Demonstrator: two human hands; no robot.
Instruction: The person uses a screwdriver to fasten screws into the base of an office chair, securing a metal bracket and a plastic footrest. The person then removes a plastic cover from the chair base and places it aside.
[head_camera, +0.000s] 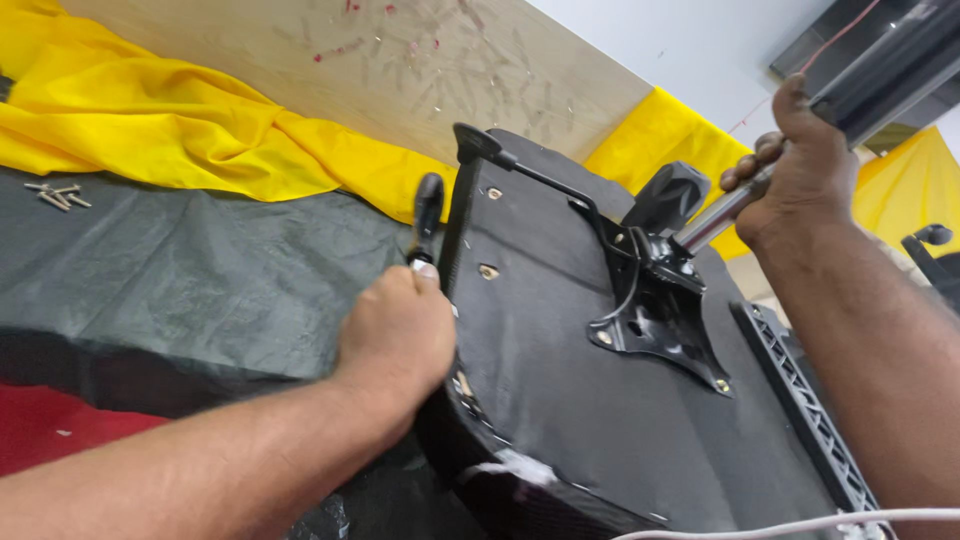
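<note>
An office chair seat (570, 400) lies tipped with its black fabric underside toward me. A black metal mechanism plate (655, 320) is bolted to it, with a thin lever (540, 175) running to the seat's edge. My left hand (395, 335) grips the seat's left edge, next to a black-handled screwdriver (428, 210). My right hand (795, 170) is closed around the silver gas-lift cylinder (715, 218) that goes into the plate; its black outer tube (890, 60) runs up to the right. A black armrest bracket (805, 410) lies along the seat's right side.
The seat rests on a dark grey cloth (200, 270) over a red surface (60, 430). Yellow cloth (150, 130) and a wooden board (420, 60) lie behind. Several screws (58, 195) sit at far left. A white cable (800, 522) crosses the bottom right.
</note>
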